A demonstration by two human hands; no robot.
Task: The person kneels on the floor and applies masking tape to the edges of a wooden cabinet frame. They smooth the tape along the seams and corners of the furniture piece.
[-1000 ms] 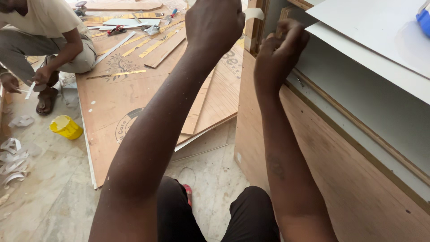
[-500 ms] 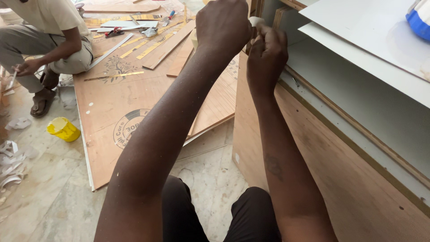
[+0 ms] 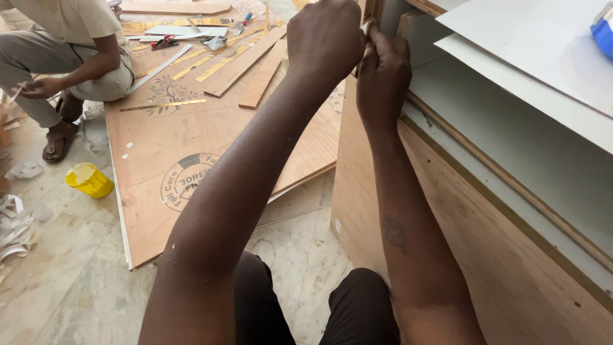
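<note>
Both my arms reach forward to the top front corner of a plywood cabinet [image 3: 460, 211]. My left hand [image 3: 325, 38] is a closed fist at the corner, knuckles toward me. My right hand [image 3: 383, 70] is just to its right, fingers curled against the cabinet's upper edge. Between the two hands a small piece of a thin pale strip [image 3: 368, 27] shows, pinched by both; most of it is hidden behind the fingers. The cabinet's inside [image 3: 511, 134] is white.
Large plywood sheets [image 3: 191, 140] lie on the marble floor with wood strips [image 3: 246, 61] and small tools on them. A co-worker [image 3: 70, 57] sits at the upper left. A yellow container [image 3: 89, 180] and white scraps [image 3: 16, 220] lie at left. White boards [image 3: 536, 45] rest on the cabinet.
My two hands have drawn closer together at the cabinet corner, the right hand moving left until it almost touches the left. The co-worker has shifted slightly.
</note>
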